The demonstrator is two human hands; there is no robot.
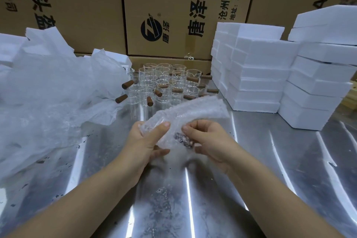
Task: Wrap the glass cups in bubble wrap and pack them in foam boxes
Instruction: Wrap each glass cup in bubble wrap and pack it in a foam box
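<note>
1. Steel worktop [251, 160], cartons [173, 6] walling its back.
2. Plastic sheeting [48, 92] crowds the left, foam boxes [260, 75] the right, glass cups [164, 83] between; bare steel runs along the near edge.
3. Left grip [146, 141] and right grip [209, 141] pinch the bubble wrap [193, 110] round a cup [183, 140], mid-worktop.

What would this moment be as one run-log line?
step: wrapping | left hand: grips bubble wrap | right hand: pinches bubble wrap | foam boxes: stacked right
</note>
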